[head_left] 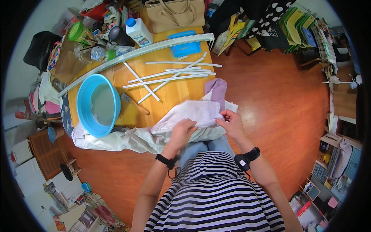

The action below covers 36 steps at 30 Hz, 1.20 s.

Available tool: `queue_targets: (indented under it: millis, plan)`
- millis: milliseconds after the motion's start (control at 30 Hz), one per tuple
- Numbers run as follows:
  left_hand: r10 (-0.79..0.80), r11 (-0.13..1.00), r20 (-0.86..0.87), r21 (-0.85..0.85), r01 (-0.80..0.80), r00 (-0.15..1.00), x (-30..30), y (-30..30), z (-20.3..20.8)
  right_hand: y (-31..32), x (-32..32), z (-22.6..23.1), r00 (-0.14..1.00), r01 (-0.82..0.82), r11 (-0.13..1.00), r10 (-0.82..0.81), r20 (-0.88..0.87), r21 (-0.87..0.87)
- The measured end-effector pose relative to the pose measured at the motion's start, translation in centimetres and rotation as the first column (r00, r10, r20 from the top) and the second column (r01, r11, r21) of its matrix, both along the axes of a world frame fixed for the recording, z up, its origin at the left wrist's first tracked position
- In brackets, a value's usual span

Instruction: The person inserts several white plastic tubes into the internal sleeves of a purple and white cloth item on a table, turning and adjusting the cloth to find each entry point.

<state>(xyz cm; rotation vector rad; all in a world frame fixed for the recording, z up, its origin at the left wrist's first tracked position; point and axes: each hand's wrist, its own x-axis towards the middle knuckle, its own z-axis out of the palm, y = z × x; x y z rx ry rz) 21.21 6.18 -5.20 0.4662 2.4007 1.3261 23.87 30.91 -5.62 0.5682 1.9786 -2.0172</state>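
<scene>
A pale lavender-white cloth [197, 111] lies folded at the table's near right edge. My right hand [234, 124] pinches its right corner between thumb and fingertips. At the cloth's near edge, the curled fingers of my left hand [181, 135] press together on the fabric; their tips are partly hidden. Beneath it, a crumpled whitish cloth [133, 140] runs along the table edge and hangs over it. A mauve cloth [218, 89] pokes out beyond the right corner. Left of my hands lies a wooden-handled brush [135, 103], beside a light blue basin [82, 101] holding cloudy liquid.
Several white strips [166, 80] lie crossed on the wooden table [116, 73]. Behind them a long white rail [135, 50] spans the tabletop. A white bottle with a blue cap [139, 33], a blue plastic case [186, 49] and a beige handbag [176, 17] stand farther back.
</scene>
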Motion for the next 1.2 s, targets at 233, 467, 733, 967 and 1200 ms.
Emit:
queue_targets:
  millis: [233,467,733,967,1200]
  plan:
    - [-0.023,0.982,-0.135,-0.188,-0.003,0.991,0.9,-5.0,-1.2,2.5,-0.6,0.9,0.996,0.055,0.996,-0.050,0.075,-0.077]
    - [-0.045,0.991,-0.159,-0.130,0.024,0.986,1.1,-4.7,-0.8,3.7,-1.4,1.4,0.964,-0.204,0.979,0.197,0.179,0.021]
    - [-0.064,0.992,-0.203,-0.116,0.041,0.977,1.2,-2.8,0.1,3.3,-0.1,0.2,0.969,-0.176,0.984,0.176,0.172,-0.014]
    - [-0.042,0.973,-0.198,-0.230,-0.005,0.979,0.9,-8.3,-0.9,4.8,-0.7,0.8,0.986,-0.075,0.996,0.081,0.148,-0.050]
    - [0.022,0.999,-0.186,-0.024,-0.027,0.982,-0.7,-0.8,3.6,2.0,-0.5,2.2,0.984,-0.135,0.990,0.139,0.111,-0.042]
